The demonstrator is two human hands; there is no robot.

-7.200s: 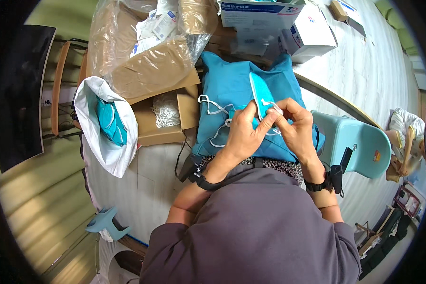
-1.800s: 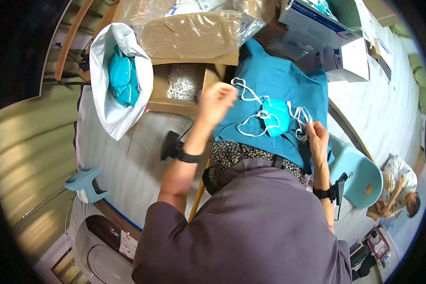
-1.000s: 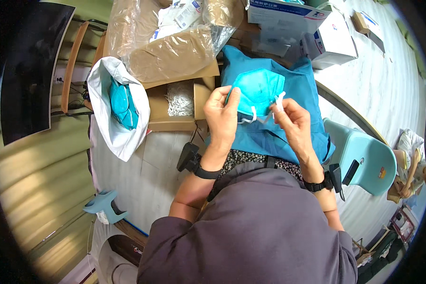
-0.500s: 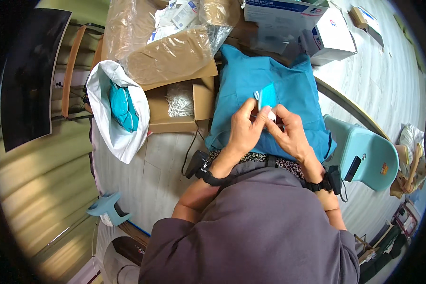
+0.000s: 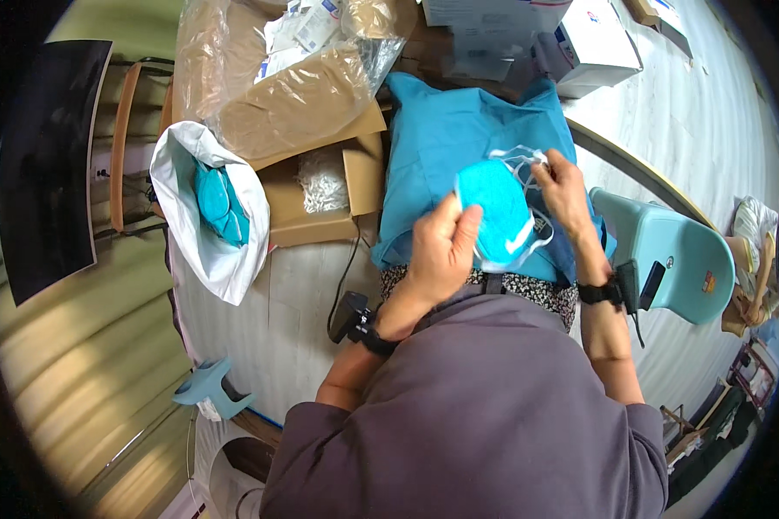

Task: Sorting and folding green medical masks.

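A turquoise face mask (image 5: 493,209) with white straps is spread flat over my lap. My left hand (image 5: 444,246) pinches its left edge between thumb and fingers. At the mask's upper right, my right hand (image 5: 563,192) is closed on the white straps (image 5: 524,160), which loop out from the mask's side. Beneath both hands a blue cloth (image 5: 433,138) covers my lap. To the left, a white bag (image 5: 166,186) stands with its mouth wide, and more turquoise masks (image 5: 221,203) lie inside.
A cardboard box (image 5: 303,227) holding white straps (image 5: 323,183) sits left of the cloth. Behind it is a larger plastic-lined carton (image 5: 294,95) with small white packets. White boxes (image 5: 584,48) stand at the back right. A light blue chair (image 5: 688,268) is at my right.
The mask, edge-on and small between both hands before, now shows its broad face. My right hand has moved right and up, drawing the straps out, while my left stays on the mask's edge.
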